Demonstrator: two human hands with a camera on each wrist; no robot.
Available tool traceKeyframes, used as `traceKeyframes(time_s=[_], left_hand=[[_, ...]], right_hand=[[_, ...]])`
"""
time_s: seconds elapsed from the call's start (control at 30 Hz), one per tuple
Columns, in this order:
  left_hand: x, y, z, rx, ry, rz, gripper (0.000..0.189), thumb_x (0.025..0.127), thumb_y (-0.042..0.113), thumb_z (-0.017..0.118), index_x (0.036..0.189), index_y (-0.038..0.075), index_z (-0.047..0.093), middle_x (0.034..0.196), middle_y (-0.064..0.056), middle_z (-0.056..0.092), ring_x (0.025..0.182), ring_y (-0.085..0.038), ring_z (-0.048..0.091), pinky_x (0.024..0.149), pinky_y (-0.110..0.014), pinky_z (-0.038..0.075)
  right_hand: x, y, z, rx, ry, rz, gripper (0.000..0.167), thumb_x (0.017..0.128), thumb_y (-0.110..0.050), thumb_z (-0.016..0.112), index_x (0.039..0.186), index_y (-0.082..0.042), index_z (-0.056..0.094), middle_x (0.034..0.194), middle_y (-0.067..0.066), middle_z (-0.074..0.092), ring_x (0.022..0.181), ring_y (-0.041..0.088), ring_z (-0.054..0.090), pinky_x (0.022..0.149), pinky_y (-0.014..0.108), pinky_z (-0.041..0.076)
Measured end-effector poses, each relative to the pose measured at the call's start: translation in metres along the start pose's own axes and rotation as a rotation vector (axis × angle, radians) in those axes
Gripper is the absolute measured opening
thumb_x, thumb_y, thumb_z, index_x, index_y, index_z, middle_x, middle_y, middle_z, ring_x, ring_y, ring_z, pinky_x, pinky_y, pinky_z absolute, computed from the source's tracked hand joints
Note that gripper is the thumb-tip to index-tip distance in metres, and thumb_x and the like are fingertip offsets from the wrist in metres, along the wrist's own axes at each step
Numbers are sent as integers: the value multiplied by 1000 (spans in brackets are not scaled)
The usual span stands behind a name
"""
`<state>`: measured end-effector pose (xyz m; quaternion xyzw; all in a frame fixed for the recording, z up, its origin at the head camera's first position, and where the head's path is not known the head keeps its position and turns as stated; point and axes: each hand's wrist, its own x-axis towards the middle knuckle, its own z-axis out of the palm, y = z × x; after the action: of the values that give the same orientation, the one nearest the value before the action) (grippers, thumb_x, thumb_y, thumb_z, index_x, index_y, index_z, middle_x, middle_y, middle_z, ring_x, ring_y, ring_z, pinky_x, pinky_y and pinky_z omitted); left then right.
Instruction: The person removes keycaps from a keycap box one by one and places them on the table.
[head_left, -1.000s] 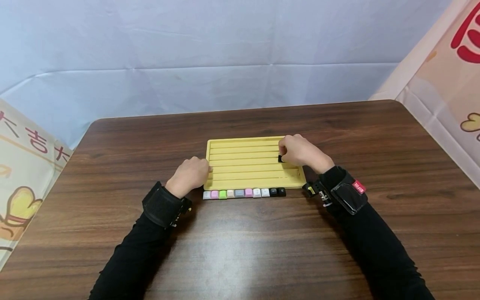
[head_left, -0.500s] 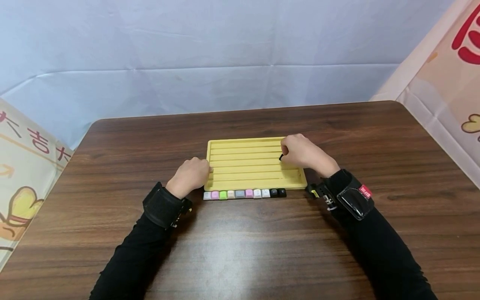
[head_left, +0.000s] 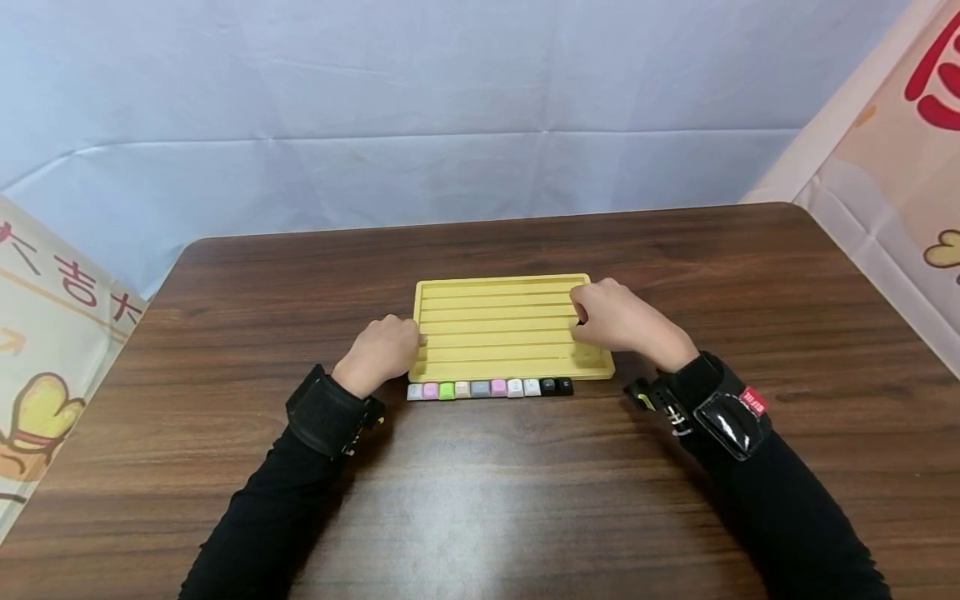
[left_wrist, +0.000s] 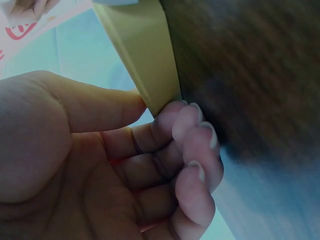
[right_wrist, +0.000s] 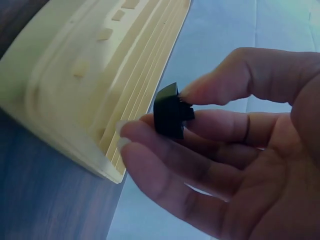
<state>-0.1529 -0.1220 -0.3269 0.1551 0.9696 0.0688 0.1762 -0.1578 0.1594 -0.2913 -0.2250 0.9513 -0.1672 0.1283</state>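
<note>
A yellow ridged tray [head_left: 495, 326] lies on the table in the head view. At its left edge my left hand [head_left: 381, 350] grips the side, with the thumb on the rim and the fingers curled against the outer wall, as the left wrist view shows. My right hand [head_left: 618, 317] is over the tray's right side. Between thumb and fingers it pinches a black keycap [right_wrist: 169, 112], turned on its side with the stem towards the palm. A row of several keycaps [head_left: 480, 389], in white, pink, green, grey and black, lines the tray's near edge.
The brown wooden table [head_left: 480, 483] extends around the tray on all sides. Behind it hangs a pale blue cloth [head_left: 480, 108]. Printed cloths stand at the left [head_left: 52, 367] and right. Both wrists wear black straps, close to the table top.
My right hand has moved right and a little nearer, still pinching the black keycap, which was more visible earlier. The left hand, the tray and the keycap row have kept their places.
</note>
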Motion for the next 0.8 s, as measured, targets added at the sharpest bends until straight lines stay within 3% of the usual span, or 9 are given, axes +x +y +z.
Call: traceKeyframes(time_s=[0.8], left_hand=[[0,0,0,0,3,-10,40,99,20,40,62,8,52,52,0,26,43,-11,22,45,-23,23]], right_hand=[[-23,-6,9,7,-33,-74,26,79,7,54,67,-9,37,60,-2,24,54,12,19,54,28,19]])
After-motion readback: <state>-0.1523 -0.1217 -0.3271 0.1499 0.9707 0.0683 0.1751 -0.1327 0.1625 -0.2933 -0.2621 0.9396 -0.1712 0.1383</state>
